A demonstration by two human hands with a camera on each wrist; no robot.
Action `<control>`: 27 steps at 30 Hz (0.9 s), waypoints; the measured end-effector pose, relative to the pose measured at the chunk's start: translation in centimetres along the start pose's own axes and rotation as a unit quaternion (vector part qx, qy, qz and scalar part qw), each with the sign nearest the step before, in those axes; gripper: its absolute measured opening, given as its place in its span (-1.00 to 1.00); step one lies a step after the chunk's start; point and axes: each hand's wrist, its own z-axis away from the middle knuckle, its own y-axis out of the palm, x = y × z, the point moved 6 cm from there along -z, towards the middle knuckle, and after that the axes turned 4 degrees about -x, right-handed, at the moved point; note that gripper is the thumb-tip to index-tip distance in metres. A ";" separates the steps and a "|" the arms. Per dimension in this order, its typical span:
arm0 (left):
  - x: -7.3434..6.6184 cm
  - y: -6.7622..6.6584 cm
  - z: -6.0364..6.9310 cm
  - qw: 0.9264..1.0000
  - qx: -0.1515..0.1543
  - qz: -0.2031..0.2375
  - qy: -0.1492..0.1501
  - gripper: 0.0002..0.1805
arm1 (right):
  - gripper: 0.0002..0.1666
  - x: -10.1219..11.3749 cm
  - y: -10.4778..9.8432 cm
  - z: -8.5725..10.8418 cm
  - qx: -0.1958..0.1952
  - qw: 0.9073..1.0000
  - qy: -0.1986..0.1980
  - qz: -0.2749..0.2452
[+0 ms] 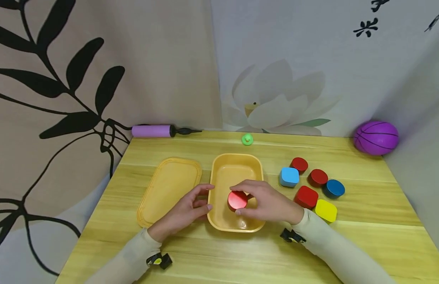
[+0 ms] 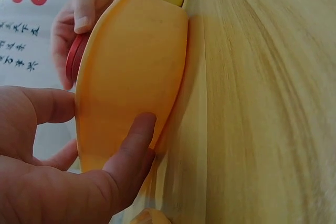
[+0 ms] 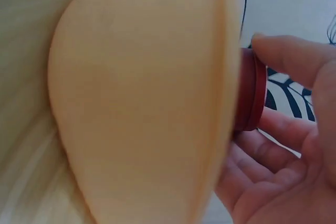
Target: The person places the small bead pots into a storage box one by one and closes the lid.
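My right hand (image 1: 267,200) holds a round red tin (image 1: 237,200) between thumb and fingers over a yellow-orange plastic box (image 1: 237,157). In the right wrist view the tin (image 3: 251,90) shows beyond the box's rim, its lower part hidden by the wall. My left hand (image 1: 189,209) rests against the left side of the box. In the left wrist view its thumb and fingers touch the outer wall and rim, and are not curled round anything. Left of the box lies a flat, matching lid (image 1: 169,189), partly behind the left hand.
To the right sit more red tins (image 1: 317,178), a light blue square tin (image 1: 289,176), a dark blue round tin (image 1: 334,189) and a yellow square tin (image 1: 325,210). Along the back lie a purple hand pump (image 1: 152,131), a small green ball (image 1: 247,139) and a purple ball (image 1: 376,137).
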 end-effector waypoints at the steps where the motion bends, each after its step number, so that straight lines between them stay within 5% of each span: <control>1: 0.0 0.0 0.0 1.000 0.000 -0.002 0.000 -0.34 | -0.34 0.2 0.3 -0.2 0.004 1.000 -0.003 0.000; 17: 0.2 -0.2 -0.1 1.000 0.001 -0.017 0.001 -0.29 | -0.42 1.8 4.6 -2.5 0.115 0.993 -0.019 0.029; 27: 0.1 -0.2 -0.1 1.000 0.010 -0.012 0.005 -0.28 | -0.49 2.0 5.7 -2.6 0.130 0.990 -0.038 0.036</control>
